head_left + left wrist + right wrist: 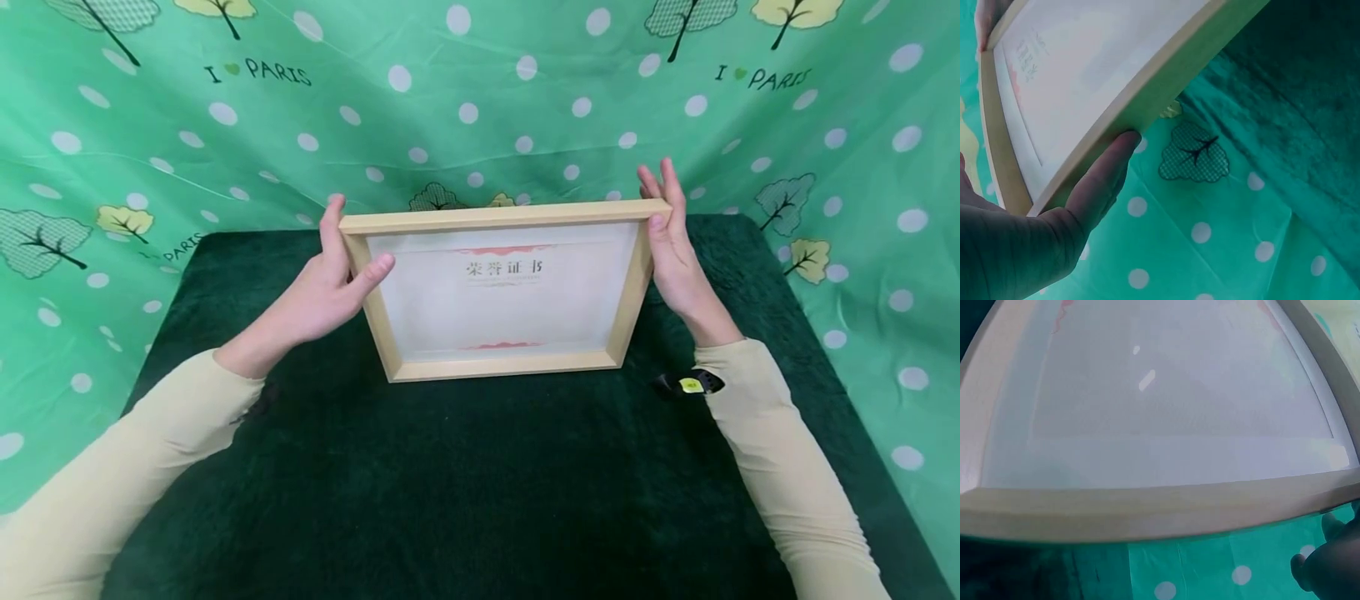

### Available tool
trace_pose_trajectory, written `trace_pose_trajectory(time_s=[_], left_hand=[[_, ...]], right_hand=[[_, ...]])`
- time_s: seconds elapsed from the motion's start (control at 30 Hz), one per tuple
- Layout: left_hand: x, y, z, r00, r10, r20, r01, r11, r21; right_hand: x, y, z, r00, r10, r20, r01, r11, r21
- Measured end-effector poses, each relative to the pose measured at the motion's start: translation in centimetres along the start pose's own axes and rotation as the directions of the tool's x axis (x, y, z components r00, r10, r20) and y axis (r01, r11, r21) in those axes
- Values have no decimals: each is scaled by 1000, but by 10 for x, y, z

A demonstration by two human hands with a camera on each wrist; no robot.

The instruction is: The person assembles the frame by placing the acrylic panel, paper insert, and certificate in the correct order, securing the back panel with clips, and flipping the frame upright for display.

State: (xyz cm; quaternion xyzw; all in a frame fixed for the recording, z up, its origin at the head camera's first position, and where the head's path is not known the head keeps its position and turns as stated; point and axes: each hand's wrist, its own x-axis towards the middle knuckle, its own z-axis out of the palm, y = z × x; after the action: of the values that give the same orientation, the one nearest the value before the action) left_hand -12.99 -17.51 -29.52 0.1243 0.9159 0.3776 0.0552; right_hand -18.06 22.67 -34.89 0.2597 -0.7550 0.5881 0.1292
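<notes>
A pale wooden picture frame (504,218) stands tilted over the dark green cloth, its front facing me. Inside it is a white certificate (510,308) with red trim and Chinese lettering near the top. My left hand (322,287) grips the upper left corner, the thumb reaching over the front. At the upper right corner my right hand (677,258) holds the frame, its thumb on the corner and other fingers stretched upward. The left wrist view has the left hand (1054,231) along the frame's side (1147,100). Only dark fingers (1335,562) show beside the frame in the right wrist view.
A dark green plush cloth (450,483) covers the table. Behind and at both sides hangs a light green curtain (480,100) with white dots, trees and lettering. On the right sleeve sits a black strap with a yellow-green tag (692,385).
</notes>
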Motion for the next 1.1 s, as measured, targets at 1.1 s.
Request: trace_pose_trajectory(time_s=[1.1], left_hand=[[3,-20,0,988,152,-7,-153,987,-42]], right_hand=[[-6,-4,-16,993,100,57,-96,993,-66]])
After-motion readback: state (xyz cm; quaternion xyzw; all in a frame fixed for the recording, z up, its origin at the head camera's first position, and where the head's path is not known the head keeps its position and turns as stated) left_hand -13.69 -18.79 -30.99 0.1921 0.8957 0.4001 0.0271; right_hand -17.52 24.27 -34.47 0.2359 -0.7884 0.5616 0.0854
